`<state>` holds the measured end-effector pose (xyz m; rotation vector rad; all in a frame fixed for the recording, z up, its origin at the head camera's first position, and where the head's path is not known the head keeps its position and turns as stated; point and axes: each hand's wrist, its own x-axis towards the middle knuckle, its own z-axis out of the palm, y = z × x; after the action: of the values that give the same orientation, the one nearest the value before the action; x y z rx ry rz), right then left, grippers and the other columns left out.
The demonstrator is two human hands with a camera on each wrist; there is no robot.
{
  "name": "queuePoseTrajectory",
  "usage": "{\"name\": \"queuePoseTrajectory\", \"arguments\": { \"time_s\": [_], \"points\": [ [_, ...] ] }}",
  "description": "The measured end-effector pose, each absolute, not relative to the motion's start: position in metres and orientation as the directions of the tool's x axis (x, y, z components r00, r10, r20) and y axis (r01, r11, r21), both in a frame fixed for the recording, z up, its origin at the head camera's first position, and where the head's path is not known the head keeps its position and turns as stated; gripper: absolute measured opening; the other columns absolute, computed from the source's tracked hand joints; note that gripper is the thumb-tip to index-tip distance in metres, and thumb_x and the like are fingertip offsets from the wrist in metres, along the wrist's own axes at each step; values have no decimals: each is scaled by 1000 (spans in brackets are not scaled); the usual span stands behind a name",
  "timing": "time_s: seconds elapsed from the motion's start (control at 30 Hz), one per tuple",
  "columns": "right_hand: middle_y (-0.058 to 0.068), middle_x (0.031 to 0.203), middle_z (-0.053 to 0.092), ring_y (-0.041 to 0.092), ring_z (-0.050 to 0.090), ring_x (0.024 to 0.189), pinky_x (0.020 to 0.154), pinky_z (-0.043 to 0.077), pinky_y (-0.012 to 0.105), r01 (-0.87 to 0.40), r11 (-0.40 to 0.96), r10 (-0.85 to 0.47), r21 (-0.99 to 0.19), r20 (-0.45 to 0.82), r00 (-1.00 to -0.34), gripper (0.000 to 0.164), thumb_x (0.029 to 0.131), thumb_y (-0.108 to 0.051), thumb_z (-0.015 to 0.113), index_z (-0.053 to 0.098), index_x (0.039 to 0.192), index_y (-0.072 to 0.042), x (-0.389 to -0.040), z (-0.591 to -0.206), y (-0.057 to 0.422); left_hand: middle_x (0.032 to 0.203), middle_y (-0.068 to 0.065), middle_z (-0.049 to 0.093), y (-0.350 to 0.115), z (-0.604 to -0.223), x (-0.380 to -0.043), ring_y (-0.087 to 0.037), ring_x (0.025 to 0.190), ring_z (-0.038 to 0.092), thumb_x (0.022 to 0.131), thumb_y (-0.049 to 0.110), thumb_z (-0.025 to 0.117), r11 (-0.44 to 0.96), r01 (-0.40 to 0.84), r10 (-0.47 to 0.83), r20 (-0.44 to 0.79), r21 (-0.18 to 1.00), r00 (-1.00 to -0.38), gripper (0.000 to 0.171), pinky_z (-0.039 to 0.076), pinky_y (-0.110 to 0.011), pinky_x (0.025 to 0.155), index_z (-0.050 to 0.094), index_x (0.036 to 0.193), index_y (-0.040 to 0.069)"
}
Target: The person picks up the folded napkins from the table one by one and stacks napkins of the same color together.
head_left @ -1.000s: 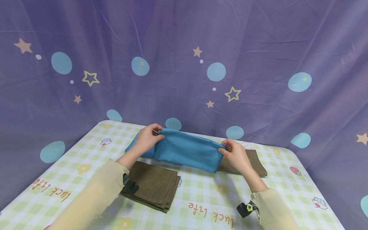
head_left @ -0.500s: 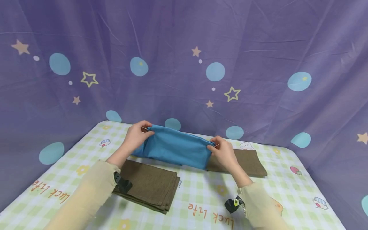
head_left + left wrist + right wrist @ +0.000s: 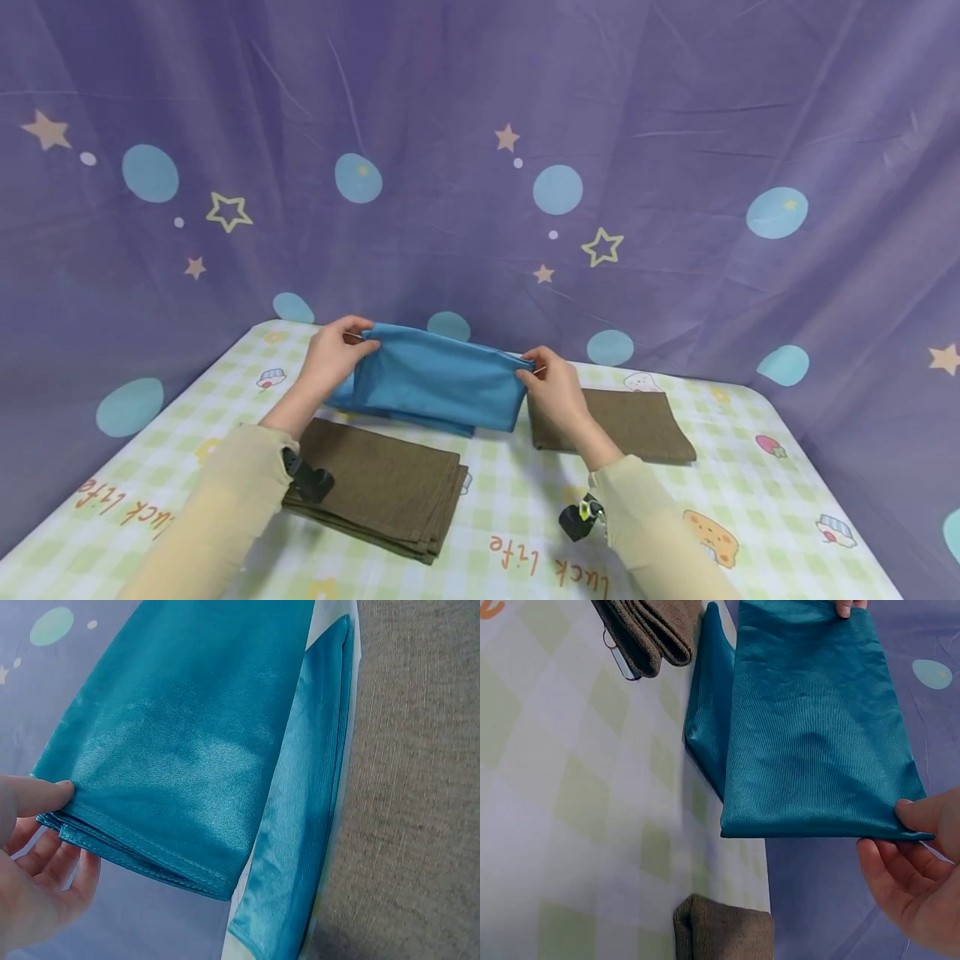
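A folded, shiny blue cloth [image 3: 442, 377] hangs between both hands at the back of the table. My left hand [image 3: 327, 357] pinches its upper left corner, thumb in front and fingers behind. At the opposite upper corner, my right hand [image 3: 561, 395] pinches it the same way. Stitched hems and layered edges show beside the left hand [image 3: 45, 874]; the end by the right hand [image 3: 919, 874] is a smooth fold. Under the raised cloth lies another folded blue cloth [image 3: 296, 787], partly covered by it in the head view.
A stack of folded brown cloths [image 3: 382, 483] lies at the front left, beneath the left forearm. Another folded brown cloth [image 3: 633, 423] lies right of the right hand. The checked table cover [image 3: 757, 500] meets a purple patterned curtain [image 3: 465, 250] behind.
Both hands have carried the blue cloth leftward, over the other blue cloth. More of the brown cloth on the right now shows.
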<state>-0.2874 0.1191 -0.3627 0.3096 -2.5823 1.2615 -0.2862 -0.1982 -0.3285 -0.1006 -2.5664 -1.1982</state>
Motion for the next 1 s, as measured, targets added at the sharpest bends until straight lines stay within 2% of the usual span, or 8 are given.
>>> {"name": "queuePoseTrajectory", "arguments": {
  "time_s": [0.37,0.63,0.8,1.0],
  "points": [
    [8,84,60,14,61,69,55,50,24,-330,578,-95,-746,340,-936,19,84,-14,65,61,102,-8,-293,-362,98,109,-19,56,-215,-330,-288,-32,99,53,87,18,61,646,175,-100,309,743,-946,32,46,-42,78,58,115,3],
    [6,84,53,13,60,66,56,52,25,-306,477,-79,-824,306,-949,26,84,-12,65,56,108,-7,-300,-368,84,112,-20,54,-230,-328,-291,-32,101,51,89,21,59,663,155,-109,300,732,-948,33,47,-43,79,56,117,4],
    [7,83,52,21,62,68,56,54,28,-302,436,-83,-848,296,-951,23,84,-9,64,57,106,-6,-303,-370,77,112,-20,53,-233,-323,-294,-33,102,51,89,21,58,671,162,-100,304,723,-947,33,45,-44,81,55,117,3],
    [10,85,52,31,62,74,55,53,24,-293,422,-102,-858,277,-956,23,85,-8,63,56,106,-5,-305,-372,71,111,-20,52,-233,-321,-299,-33,100,51,90,20,57,672,144,-123,302,727,-945,30,44,-44,80,56,115,4]
  ]
}}
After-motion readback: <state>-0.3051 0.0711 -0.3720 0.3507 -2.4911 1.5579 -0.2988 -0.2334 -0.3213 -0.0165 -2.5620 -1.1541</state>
